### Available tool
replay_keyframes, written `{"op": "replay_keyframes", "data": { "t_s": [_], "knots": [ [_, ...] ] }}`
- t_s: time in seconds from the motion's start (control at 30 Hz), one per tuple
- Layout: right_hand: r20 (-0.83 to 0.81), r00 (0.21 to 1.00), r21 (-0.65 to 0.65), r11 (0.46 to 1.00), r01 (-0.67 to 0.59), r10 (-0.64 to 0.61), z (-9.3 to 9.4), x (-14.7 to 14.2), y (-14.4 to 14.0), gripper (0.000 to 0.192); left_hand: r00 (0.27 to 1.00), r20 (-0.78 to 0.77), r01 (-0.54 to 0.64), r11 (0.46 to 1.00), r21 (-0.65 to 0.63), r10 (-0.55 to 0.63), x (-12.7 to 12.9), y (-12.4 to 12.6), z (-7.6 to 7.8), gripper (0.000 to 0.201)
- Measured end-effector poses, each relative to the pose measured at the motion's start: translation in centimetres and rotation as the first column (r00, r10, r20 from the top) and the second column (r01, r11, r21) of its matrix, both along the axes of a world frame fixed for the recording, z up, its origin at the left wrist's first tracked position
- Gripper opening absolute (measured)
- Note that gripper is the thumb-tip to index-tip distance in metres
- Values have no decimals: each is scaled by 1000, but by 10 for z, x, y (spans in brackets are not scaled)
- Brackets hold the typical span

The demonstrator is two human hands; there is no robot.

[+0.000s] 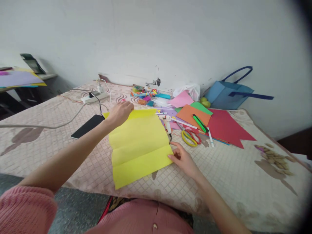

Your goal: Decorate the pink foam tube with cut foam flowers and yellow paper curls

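A sheet of yellow paper (138, 139) lies before me with creases running across it, its near and far strips a brighter yellow than the middle. My left hand (122, 113) reaches over to the far edge, its fingers curled closed on the paper there; the fingertips are partly hidden. At the right edge, near the closer corner, my right hand (184, 159) pinches the paper between thumb and fingers. Just beyond this hand are a white glue gun (166, 123) and scissors (189, 137) with yellow and red handles.
Coloured sheets, among them a red sheet (225, 126) and an orange sheet (193, 114), lie at the right with a green marker (200, 123). A blue bag (227, 96) stands behind. On the left are a black phone-like slab (88, 126) and a power strip (95, 97) with cables.
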State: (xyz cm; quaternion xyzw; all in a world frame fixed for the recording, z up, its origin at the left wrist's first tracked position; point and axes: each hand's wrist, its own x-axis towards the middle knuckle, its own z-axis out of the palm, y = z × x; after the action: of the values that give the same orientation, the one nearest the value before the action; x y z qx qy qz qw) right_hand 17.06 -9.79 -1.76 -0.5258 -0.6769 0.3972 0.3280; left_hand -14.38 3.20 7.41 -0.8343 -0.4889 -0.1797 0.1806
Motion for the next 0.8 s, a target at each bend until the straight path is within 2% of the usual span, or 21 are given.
{"op": "replay_keyframes", "data": {
  "t_s": [0.07, 0.13, 0.27, 0.37, 0.5, 0.57, 0.67, 0.73, 0.8],
  "knots": [
    [49, 999, 5, 1000, -10, 10, -3, -3, 0, 42, 992, -86, 85, 995, -48, -89, 2, -8, -14, 22],
    [87, 996, 16, 1000, -8, 7, -5, -4, 0, 38, 982, -133, 119, 987, -111, -133, 1, -19, -29, 21],
    [132, 991, 64, 998, 0, -8, -6, -3, -3, 39, 986, -68, 131, 954, -270, -155, -6, -34, -51, 18],
    [157, 988, 118, 993, -7, -12, -4, -4, -5, 32, 991, 16, 125, 912, -391, -130, -11, -40, -56, 18],
    [200, 980, 260, 963, -70, 17, 3, -14, -6, 22, 987, 106, 156, 850, -503, -118, -13, -44, -56, 33],
    [237, 968, 311, 939, -150, 76, 6, -21, -4, 21, 986, 149, 140, 859, -492, -76, -13, -43, -58, 34],
    [305, 939, 340, 902, -266, 162, 5, -33, 2, 25, 986, 161, 30, 897, -440, 46, -15, -35, -65, 31],
    [345, 921, 336, 892, -302, 181, 3, -38, 7, 27, 986, 148, 1, 890, -456, 75, -17, -26, -70, 31],
    [368, 912, 318, 898, -305, 179, 1, -42, 11, 25, 987, 142, 6, 868, -497, 74, -19, -16, -73, 24]
  ]
}}
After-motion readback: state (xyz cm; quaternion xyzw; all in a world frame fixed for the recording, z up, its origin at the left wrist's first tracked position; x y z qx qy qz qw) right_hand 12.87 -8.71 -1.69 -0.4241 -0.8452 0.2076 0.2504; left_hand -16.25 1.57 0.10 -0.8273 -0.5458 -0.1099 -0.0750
